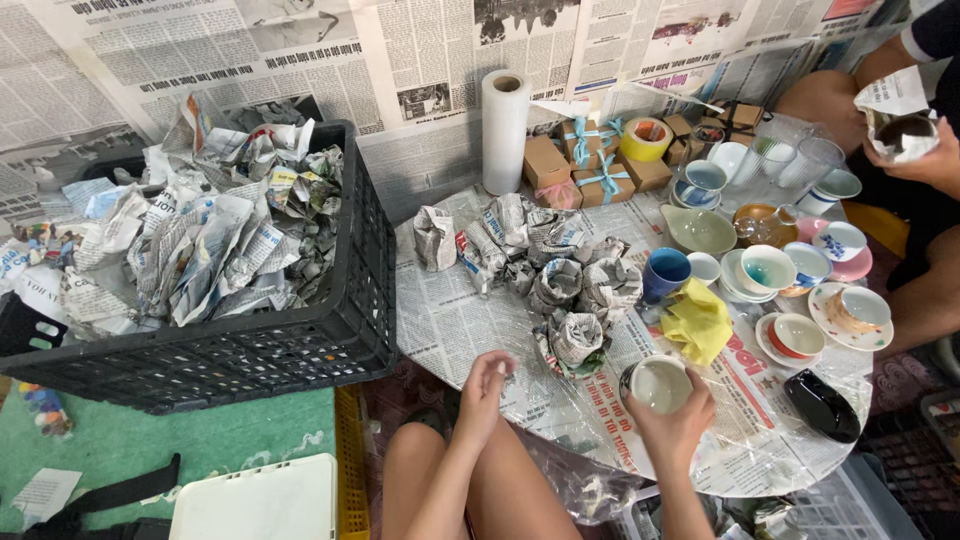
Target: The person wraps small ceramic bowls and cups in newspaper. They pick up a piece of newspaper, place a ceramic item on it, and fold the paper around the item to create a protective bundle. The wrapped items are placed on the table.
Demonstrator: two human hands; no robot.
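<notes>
My right hand (676, 424) grips a small round ceramic cup (660, 383) with a pale inside and dark rim, held over the newspaper-covered round table (470, 330). My left hand (487, 382) rests at the table's near edge with fingers curled, touching the paper and holding nothing I can make out. Just beyond both hands lies a heap of newspaper-wrapped bundles (560, 272). A crumpled yellow cloth (698, 320) lies right of the heap, beside a blue cup (666, 271).
A black plastic crate (250, 355) full of crumpled newspaper stands at left. Several cups, bowls and saucers (790, 270) crowd the table's right side, with a black dish (822, 405). A white roll (505, 130), yellow tape (646, 138) and small ribboned boxes (590, 165) stand behind. Another person's hand (915, 135) wraps an item at top right.
</notes>
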